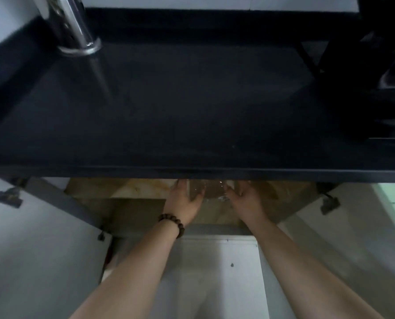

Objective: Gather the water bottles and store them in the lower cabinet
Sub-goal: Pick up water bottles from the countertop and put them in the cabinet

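Note:
Both my arms reach down into the open lower cabinet (pixel 127 212) under the dark countertop. Between my hands sit clear water bottles (pixel 211 192), faint and see-through, their far parts hidden by the counter's front edge. My left hand (pixel 184 199), with a bead bracelet on the wrist, presses against the bottles' left side, fingers spread. On the right side of the bottles rests my right hand (pixel 246 199). The fingertips of both hands are cut off by the counter edge.
A dark countertop (pixel 180 107) fills the upper view, with a chrome tap (pixel 77 28) at its back left and a dark rack (pixel 385 72) at the right. White cabinet doors (pixel 31 249) stand open on both sides, hinges showing.

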`<state>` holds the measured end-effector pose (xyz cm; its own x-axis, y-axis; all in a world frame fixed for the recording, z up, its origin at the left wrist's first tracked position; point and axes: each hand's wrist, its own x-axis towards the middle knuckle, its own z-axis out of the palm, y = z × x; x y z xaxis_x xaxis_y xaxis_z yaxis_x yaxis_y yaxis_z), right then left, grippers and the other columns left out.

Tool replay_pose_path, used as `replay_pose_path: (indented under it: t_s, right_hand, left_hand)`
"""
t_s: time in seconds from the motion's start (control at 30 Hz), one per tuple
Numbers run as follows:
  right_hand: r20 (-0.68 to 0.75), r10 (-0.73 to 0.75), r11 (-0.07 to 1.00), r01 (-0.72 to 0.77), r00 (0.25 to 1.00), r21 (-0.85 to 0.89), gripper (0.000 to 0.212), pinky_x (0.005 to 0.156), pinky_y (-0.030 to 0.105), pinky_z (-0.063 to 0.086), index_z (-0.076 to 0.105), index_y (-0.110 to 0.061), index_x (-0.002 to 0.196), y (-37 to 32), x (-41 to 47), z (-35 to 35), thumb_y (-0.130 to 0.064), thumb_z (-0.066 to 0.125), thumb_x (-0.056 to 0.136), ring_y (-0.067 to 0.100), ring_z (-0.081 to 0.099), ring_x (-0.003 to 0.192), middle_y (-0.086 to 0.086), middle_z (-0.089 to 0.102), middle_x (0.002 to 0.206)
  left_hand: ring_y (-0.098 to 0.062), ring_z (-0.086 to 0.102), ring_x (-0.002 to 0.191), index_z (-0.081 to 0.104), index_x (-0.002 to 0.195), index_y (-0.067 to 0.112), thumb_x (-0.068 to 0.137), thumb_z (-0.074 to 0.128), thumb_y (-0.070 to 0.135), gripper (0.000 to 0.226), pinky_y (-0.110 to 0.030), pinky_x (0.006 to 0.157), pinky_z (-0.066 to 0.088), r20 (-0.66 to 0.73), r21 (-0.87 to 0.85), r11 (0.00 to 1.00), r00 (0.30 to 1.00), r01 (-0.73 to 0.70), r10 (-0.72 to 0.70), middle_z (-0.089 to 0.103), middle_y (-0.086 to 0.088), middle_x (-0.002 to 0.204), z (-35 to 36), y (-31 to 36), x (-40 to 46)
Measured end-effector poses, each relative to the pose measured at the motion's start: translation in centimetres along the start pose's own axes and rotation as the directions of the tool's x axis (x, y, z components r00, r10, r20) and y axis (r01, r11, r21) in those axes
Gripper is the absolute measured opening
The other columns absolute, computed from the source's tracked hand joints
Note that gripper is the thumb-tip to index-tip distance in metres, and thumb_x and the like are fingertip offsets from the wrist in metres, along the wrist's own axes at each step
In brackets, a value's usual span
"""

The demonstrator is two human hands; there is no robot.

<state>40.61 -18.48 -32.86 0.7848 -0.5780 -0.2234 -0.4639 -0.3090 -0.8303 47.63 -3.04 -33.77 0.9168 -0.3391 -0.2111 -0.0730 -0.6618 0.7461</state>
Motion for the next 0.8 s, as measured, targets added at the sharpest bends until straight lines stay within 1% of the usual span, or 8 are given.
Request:
replay_pose_path:
  t_s: [0.13, 0.2, 0.27, 0.33, 0.5, 0.57, 0.67, 0.8]
  right_hand:
    - [0.062, 0.109, 0.994, -0.109, 0.992, -0.006, 0.043, 0.076, 0.024, 0.04, 0.045, -0.026, 0.137, -3.7, -5.7, -3.1, -0.025, 0.054, 0.095, 0.012, 0.052, 0.094, -0.009, 0.052, 0.108]
    - [0.075, 0.152, 0.988, -0.15, 0.986, -0.025, 0.05, 0.077, 0.026, 0.042, 0.036, -0.032, 0.143, -5.1, -8.7, -4.8, -0.024, 0.05, 0.096, 0.012, 0.052, 0.094, -0.005, 0.054, 0.123]
    - [0.082, 0.164, 0.986, -0.16, 0.983, -0.056, 0.053, 0.084, 0.027, 0.043, 0.032, -0.035, 0.145, -6.1, -11.6, -6.3, -0.026, 0.05, 0.095, 0.017, 0.055, 0.109, -0.004, 0.047, 0.14]
    - [0.07, 0.182, 0.981, -0.175, 0.981, -0.087, 0.054, 0.095, 0.028, 0.039, 0.034, -0.029, 0.145, -7.3, -14.5, -8.0, -0.033, 0.051, 0.094, 0.02, 0.048, 0.126, -0.003, 0.041, 0.148]
    - [0.027, 0.2, 0.974, -0.196, 0.979, -0.117, 0.057, 0.11, 0.03, 0.028, 0.035, -0.022, 0.145, -9.8, -21.7, -11.5, -0.042, 0.052, 0.094, 0.017, 0.033, 0.139, -0.002, 0.035, 0.152]
    - [-0.01, 0.198, 0.973, -0.198, 0.98, -0.119, 0.057, 0.109, 0.027, 0.028, 0.035, -0.021, 0.145, -10.5, -24.7, -12.6, -0.041, 0.052, 0.094, 0.017, 0.034, 0.138, -0.002, 0.035, 0.152]
    - [-0.093, 0.2, 0.971, -0.21, 0.975, -0.114, 0.056, 0.099, 0.017, 0.031, 0.037, -0.02, 0.145, -11.0, -28.3, -14.2, -0.038, 0.053, 0.094, 0.019, 0.043, 0.132, -0.002, 0.035, 0.152]
    - [-0.197, 0.232, 0.962, -0.255, 0.953, -0.102, 0.054, 0.112, 0.031, 0.025, 0.036, -0.02, 0.145, -10.7, -31.5, -16.6, -0.038, 0.051, 0.095, 0.019, 0.03, 0.14, 0.0, 0.034, 0.152]
  left_hand:
    - [-0.018, 0.033, 0.138, 0.027, 0.148, 0.021, 0.091, 0.051, 0.053, 0.07, -0.032, 0.11, 0.032, 0.03, 0.099, 0.995, 0.999, 0.017, -0.02, 0.033, 0.001, 0.152, -3.2, 2.9, -5.7]
    - [-0.018, 0.029, 0.141, 0.023, 0.15, 0.023, 0.091, 0.048, 0.056, 0.072, -0.035, 0.111, 0.03, 0.068, 0.134, 0.99, 0.996, 0.053, -0.062, 0.028, 0.001, 0.155, -4.7, 4.2, -8.5]
    - [-0.019, 0.026, 0.142, 0.019, 0.151, 0.024, 0.091, 0.044, 0.058, 0.073, -0.037, 0.113, 0.029, 0.122, 0.176, 0.982, 0.988, 0.072, -0.095, 0.024, 0.002, 0.157, -6.1, 5.3, -11.1]
    - [-0.02, 0.024, 0.143, 0.019, 0.152, 0.024, 0.091, 0.044, 0.058, 0.074, -0.038, 0.115, 0.028, 0.151, 0.186, 0.98, 0.984, 0.063, -0.092, 0.023, 0.001, 0.157, -7.5, 6.5, -13.6]
    - [-0.021, 0.024, 0.143, 0.024, 0.15, 0.019, 0.093, 0.046, 0.052, 0.07, -0.042, 0.115, 0.027, 0.159, 0.198, 0.98, 0.986, 0.009, -0.041, 0.027, -0.004, 0.155, -10.4, 10.2, -19.8]
    - [-0.021, 0.023, 0.143, 0.024, 0.15, 0.019, 0.093, 0.046, 0.053, 0.07, -0.042, 0.115, 0.027, 0.161, 0.206, 0.979, 0.986, -0.004, -0.03, 0.027, -0.003, 0.155, -11.1, 11.4, -22.3]
    - [-0.02, 0.024, 0.143, 0.024, 0.15, 0.02, 0.092, 0.047, 0.055, 0.071, -0.043, 0.115, 0.028, 0.196, 0.18, 0.982, 0.98, -0.057, 0.021, 0.027, -0.002, 0.155, -11.3, 13.4, -25.2]
    - [-0.021, 0.024, 0.143, 0.025, 0.15, 0.021, 0.092, 0.048, 0.053, 0.07, -0.047, 0.113, 0.03, 0.304, 0.125, 0.976, 0.943, -0.18, 0.135, 0.026, -0.003, 0.156, -10.1, 16.7, -27.3]
